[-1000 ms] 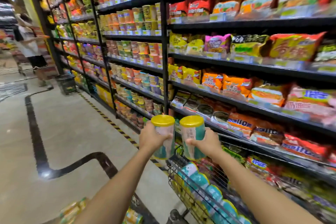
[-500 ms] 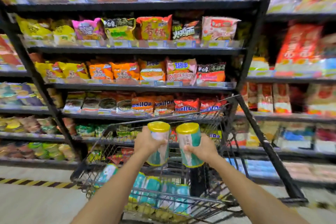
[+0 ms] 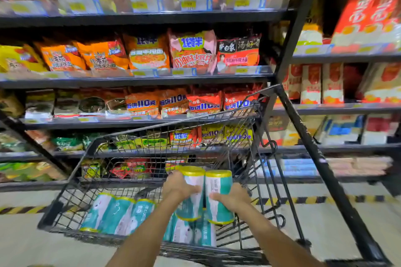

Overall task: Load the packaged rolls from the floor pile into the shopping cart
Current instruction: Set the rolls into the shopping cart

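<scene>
Held two packaged rolls upright inside the shopping cart (image 3: 173, 124), just above others lying on its bottom. Gripped the left roll (image 3: 192, 204) with the left hand (image 3: 179, 186), fingers curled round its side. Gripped the right roll (image 3: 219, 206) with the right hand (image 3: 233, 198) in the same way. Pressed the pair side by side and touching, yellow caps up, toward the cart's right half. Had several more teal rolls (image 3: 115, 215) lying flat across the cart's bottom, to the left of and beneath the held pair. Faced shelves (image 3: 138, 82) of noodle packets beyond the cart's far rim, with striped floor tape (image 3: 325, 199) running behind the cart.
</scene>
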`<state>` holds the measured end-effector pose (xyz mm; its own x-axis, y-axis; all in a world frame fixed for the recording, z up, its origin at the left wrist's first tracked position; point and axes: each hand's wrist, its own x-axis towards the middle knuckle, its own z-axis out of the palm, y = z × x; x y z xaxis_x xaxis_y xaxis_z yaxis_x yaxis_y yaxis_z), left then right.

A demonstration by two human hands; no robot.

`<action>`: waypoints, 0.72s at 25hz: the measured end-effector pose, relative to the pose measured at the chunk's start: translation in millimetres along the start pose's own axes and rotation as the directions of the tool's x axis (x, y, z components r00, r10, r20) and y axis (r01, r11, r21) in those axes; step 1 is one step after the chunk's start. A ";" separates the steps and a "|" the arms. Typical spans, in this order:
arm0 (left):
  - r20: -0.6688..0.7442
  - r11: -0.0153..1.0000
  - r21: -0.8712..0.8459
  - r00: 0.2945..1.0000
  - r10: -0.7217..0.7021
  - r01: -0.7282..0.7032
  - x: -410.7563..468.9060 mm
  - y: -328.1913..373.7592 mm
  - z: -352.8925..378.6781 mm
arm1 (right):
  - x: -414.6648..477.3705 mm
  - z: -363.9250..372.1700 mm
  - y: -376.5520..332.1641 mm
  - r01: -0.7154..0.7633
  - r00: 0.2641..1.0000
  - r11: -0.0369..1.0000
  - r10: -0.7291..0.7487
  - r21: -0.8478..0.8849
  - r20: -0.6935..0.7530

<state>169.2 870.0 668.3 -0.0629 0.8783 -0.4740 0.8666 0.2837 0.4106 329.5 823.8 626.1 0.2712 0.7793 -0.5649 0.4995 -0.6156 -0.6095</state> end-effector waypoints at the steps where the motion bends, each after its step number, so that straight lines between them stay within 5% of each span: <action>1: 0.043 0.999 0.027 0.999 -0.024 0.023 9.1 -4.2 6.1 | 5.0 9.0 2.6 -0.038 0.999 0.999 0.038 0.005 0.019; 11: 0.359 0.978 0.197 0.924 -0.129 0.060 75.6 -54.9 64.1 | 33.5 77.7 25.7 -0.326 0.933 0.932 0.344 -0.159 0.104; 18: 0.373 0.961 0.268 0.914 -0.162 0.061 82.4 -64.0 97.5 | 37.3 92.0 30.6 -0.427 0.892 0.866 0.451 -0.259 0.037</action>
<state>156.8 886.7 527.1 -0.0134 0.6131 -0.7899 0.9622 0.2229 0.1567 279.2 823.2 535.2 0.4368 0.4129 -0.7992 0.5297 -0.8362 -0.1425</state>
